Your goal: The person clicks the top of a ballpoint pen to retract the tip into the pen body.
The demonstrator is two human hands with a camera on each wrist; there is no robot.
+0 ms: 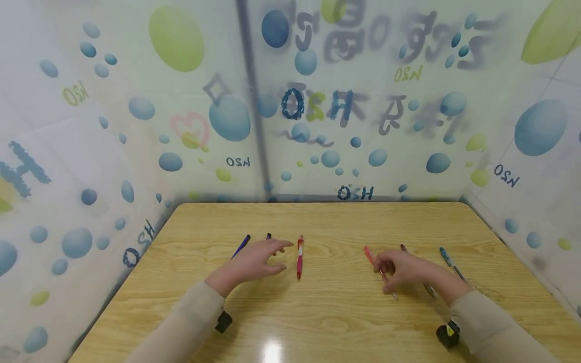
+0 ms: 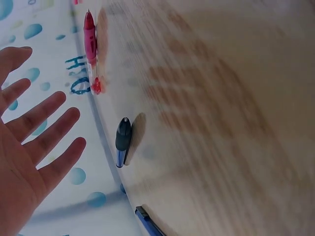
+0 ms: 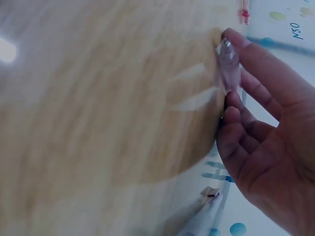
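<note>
My right hand (image 1: 406,269) holds a pink-capped pen (image 1: 367,252) between thumb and fingers, low over the table; the right wrist view shows the clear barrel (image 3: 229,69) at the fingertips. Fingers spread, my left hand (image 1: 251,259) hovers above the table with nothing in it. To its right lies a red-and-pink click pen (image 1: 300,257). A blue pen (image 1: 241,246) and a dark-gripped pen (image 2: 124,135) are partly hidden behind the left hand in the head view.
A dark red-ended pen (image 1: 403,247) and a teal-capped pen (image 1: 447,258) lie to the right, partly behind the right hand and forearm. The wooden table (image 1: 336,322) is bounded by patterned curtains (image 1: 317,166) at the back and sides.
</note>
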